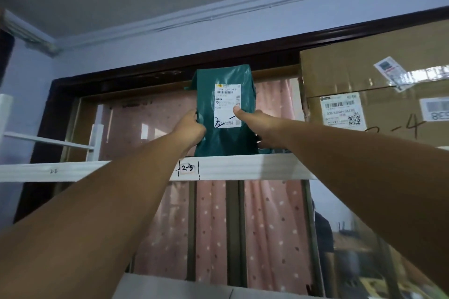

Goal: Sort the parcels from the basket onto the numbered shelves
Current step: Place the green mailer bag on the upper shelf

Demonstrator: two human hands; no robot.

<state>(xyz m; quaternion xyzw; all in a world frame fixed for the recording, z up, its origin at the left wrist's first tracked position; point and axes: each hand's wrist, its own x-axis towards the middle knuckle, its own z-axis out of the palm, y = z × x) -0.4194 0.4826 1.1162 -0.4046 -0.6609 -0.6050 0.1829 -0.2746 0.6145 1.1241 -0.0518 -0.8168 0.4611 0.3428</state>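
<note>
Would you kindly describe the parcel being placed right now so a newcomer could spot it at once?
Find the white shelf high across the curtained window. Above its handwritten "2-3" mark stands a green parcel, upright, gripped by the left hand and the right hand. Unlike the big brown cardboard box to its right, it is a soft green bag with a white label.

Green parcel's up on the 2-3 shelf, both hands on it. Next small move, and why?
Probably let go and draw both hands back. The green parcel stands upright on the shelf rail right above the 2-3 mark, left hand and right hand gripping its sides. If it tips, lean it backward first.
</note>
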